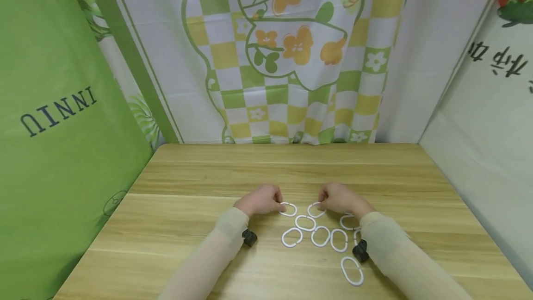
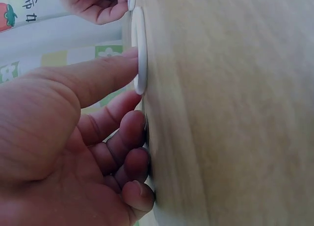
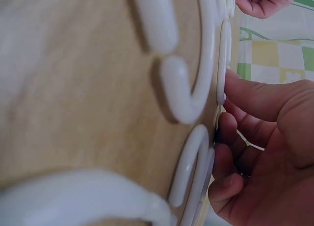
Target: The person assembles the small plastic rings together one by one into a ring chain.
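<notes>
My left hand (image 1: 261, 199) is at the middle of the wooden table, its thumb and index finger pinching one end of a white oval link (image 1: 296, 207) that has a small gap in its loop. To the right, my right hand (image 1: 340, 198) pinches a similar white link (image 1: 309, 210) at its near end. The two held links lie close together, apart from each other. In the left wrist view the thumb presses on the face of its link (image 2: 142, 54). The right wrist view has the thumb against the edge of the other link (image 3: 222, 69), other fingers curled beneath.
Several more white links lie loosely nearer the body, among them one link (image 1: 296, 222) just below the held pair and another link (image 1: 343, 270) near the front. Some sit beside or partly behind the right wrist. A patterned curtain (image 1: 283, 101) hangs behind the table (image 1: 200, 165).
</notes>
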Motion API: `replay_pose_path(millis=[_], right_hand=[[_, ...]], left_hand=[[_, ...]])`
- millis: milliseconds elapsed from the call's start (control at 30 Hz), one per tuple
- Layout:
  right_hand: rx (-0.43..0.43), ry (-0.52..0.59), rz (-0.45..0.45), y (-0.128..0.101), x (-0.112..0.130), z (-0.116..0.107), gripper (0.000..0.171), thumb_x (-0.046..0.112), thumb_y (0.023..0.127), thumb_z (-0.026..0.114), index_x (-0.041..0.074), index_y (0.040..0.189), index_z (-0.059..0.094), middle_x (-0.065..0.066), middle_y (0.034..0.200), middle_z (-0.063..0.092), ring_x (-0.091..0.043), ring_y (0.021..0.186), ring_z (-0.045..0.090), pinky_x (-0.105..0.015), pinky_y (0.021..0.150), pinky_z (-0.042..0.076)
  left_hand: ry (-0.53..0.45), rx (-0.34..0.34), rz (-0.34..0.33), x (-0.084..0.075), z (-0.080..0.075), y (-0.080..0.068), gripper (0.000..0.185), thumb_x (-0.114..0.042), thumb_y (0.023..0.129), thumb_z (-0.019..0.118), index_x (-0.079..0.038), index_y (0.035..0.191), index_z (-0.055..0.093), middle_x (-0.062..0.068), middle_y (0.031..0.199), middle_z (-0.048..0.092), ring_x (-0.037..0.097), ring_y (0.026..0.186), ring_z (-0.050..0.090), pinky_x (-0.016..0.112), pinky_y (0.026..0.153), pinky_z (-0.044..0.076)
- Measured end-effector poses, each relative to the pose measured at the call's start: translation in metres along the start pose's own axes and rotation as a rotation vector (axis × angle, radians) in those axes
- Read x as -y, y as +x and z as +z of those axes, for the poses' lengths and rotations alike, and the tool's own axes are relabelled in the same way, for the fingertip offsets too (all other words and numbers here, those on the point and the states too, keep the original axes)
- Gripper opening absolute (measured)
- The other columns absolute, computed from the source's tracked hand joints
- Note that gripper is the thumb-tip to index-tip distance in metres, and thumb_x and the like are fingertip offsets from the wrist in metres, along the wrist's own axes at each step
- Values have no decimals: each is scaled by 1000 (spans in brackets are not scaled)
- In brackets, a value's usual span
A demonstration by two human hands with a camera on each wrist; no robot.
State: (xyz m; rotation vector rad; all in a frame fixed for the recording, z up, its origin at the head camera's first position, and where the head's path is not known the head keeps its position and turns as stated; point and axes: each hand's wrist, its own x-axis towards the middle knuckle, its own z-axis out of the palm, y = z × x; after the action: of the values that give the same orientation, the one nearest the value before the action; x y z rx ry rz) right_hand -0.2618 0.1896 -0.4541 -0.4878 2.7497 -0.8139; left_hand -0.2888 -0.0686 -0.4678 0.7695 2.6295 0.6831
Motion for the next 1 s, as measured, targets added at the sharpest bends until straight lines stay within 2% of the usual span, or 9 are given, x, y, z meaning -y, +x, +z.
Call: replay_pose_path(millis=[333,433,500,700,833,1000], right_hand=[[24,-85,-15,3,0,5,13,17,79,68,14,73,56,3,68,52,-13,63,48,-31,60,41],[14,-75,-41,1,1,5,12,17,80,66,13,74,56,3,69,52,-14,63,48,-31,59,40],[-4,-56,-60,0,2,5,12,17,81,65,12,75,56,3,68,51,-13,63,47,-31,59,40],[-38,66,-132,-3,9,0,6,12,83,63,9,80,59,0,69,56,-13,63,49,-31,60,42],[-51,125,-155,-4,15,-2,4,13,85,63,10,86,62,-1,74,61,-12,67,53,-31,65,44],[-66,142,-174,-3,21,-1,5,18,86,63,13,85,64,2,75,62,-11,68,54,-32,67,44]], left_hand=[[47,45,34,-4,4,0,10,-25,85,64,-19,79,60,-9,72,57,6,64,50,22,59,43],[64,47,44,-5,4,0,9,-25,87,61,-19,80,59,-8,73,56,6,65,50,22,60,43],[43,42,45,-5,3,-2,9,-25,89,60,-19,82,59,-8,74,55,6,65,50,22,60,43],[-57,-53,113,-6,-3,-1,9,-24,89,60,-17,84,58,-6,74,55,7,66,50,22,60,44],[-105,-105,141,-8,-6,-1,10,-20,88,61,-11,92,62,-6,76,58,5,69,53,20,63,45],[-60,-152,180,-14,-9,-4,12,-24,88,61,-14,93,66,-8,81,62,1,71,54,18,65,45]])
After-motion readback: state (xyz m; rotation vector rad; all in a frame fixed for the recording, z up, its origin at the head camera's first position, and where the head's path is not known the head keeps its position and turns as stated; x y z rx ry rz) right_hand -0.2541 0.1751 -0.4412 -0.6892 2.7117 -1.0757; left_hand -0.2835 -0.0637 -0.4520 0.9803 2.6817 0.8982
